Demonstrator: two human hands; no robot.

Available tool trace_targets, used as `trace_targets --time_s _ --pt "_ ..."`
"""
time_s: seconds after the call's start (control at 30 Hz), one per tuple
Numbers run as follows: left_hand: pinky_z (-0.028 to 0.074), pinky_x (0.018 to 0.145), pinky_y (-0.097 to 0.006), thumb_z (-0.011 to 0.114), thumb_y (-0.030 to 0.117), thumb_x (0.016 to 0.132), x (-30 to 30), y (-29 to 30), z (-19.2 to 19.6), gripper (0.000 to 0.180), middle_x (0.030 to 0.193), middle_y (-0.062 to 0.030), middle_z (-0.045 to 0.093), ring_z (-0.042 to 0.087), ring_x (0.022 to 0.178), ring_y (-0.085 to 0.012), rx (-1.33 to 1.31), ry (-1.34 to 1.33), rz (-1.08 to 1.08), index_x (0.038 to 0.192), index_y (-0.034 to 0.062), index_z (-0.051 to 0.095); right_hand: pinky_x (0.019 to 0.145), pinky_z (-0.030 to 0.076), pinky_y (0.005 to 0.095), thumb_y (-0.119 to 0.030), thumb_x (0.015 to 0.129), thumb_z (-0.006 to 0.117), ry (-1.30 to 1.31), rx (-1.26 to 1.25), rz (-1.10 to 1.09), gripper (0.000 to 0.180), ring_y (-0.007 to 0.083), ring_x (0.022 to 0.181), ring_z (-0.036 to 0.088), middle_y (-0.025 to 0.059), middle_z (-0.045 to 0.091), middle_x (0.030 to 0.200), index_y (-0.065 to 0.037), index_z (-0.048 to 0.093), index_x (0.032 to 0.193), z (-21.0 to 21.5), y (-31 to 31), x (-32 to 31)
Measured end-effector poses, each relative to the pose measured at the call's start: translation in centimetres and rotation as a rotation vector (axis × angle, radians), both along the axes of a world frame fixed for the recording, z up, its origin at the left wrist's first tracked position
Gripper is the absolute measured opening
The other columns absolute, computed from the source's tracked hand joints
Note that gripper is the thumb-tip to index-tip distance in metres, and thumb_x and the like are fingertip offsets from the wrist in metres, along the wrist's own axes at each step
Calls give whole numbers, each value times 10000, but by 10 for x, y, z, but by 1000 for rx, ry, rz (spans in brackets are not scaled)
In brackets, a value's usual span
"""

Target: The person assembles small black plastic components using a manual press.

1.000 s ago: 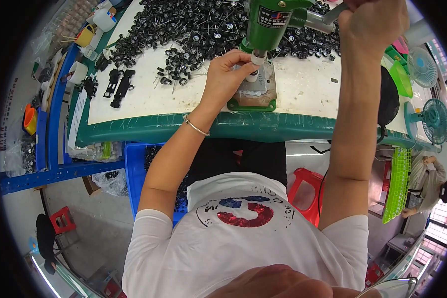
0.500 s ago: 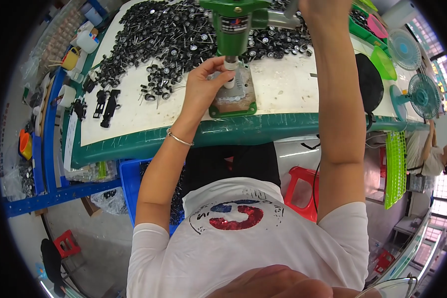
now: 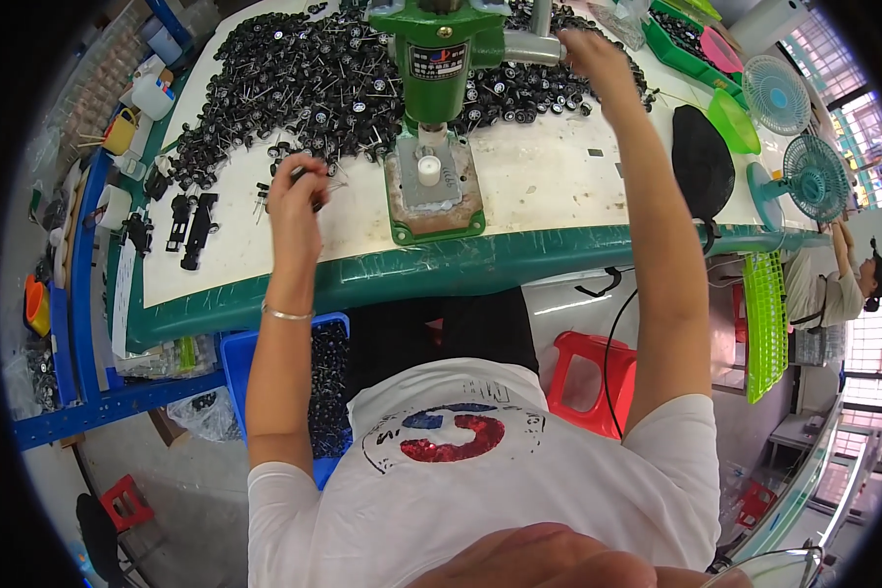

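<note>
My left hand is over the near edge of the wheel pile, left of the green hand press. Its fingers are closed on a small black toy wheel, mostly hidden by them. My right hand is raised, with curled fingers beside the end of the press's metal side shaft; what they grip is hidden. A metal rod rises from that shaft. Below the ram stands a white round holder on the grey plate of the press base.
Many black wheels on axles cover the far table. Black chassis parts lie at left. A blue bin and red stool stand below the green table edge. Fans and a person are at right.
My left hand has left the white holder under the ram and moved left to the wheels. My right hand has come lower and nearer the press shaft. The whole view has shifted slightly.
</note>
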State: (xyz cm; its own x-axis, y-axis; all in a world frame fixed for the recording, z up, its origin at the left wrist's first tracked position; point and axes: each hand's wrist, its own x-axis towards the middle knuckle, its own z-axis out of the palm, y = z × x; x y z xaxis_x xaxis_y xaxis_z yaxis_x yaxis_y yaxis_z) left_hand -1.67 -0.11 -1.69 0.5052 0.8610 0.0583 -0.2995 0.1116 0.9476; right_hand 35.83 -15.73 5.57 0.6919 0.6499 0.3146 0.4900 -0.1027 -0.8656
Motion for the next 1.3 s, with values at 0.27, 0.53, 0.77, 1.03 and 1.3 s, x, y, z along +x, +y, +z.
trace_targets --time_s 0.27,0.53,0.77,1.03,1.3 --pt "286 494 -186 654 38 831 -57 -1 -1 82 671 10 535 414 553 -50 102 212 131 912 31 640 928 416 425 -520 854 589 -458 -167 -294 429 289 1084 549 73 622 1142 -175 701 1085 -128 2 33" --pt "303 495 -162 673 37 836 -75 -2 -21 74 707 12 574 450 570 -32 80 249 272 907 40 654 868 401 429 -509 827 622 -451 -202 -277 375 249 1001 553 38 607 1006 -180 723 977 -124 2 3" --pt "331 514 -164 670 46 849 -72 -3 -29 60 745 17 596 477 603 -29 167 314 258 907 41 655 840 400 429 -446 841 630 -499 -211 -226 339 258 948 557 47 602 929 -121 709 895 -122 6 -56" --pt "397 606 -171 652 86 883 -80 -8 -29 125 828 33 618 509 669 -35 289 451 265 992 29 671 820 424 407 -304 822 671 -490 -178 -149 223 264 913 582 61 627 907 -89 694 876 -111 -10 -104" --pt "357 551 -199 707 123 828 -91 2 -23 239 706 56 514 414 605 -50 397 669 257 1048 34 680 783 472 339 -157 818 683 -334 144 -66 203 242 881 618 107 652 974 -38 672 982 -102 -64 -104"
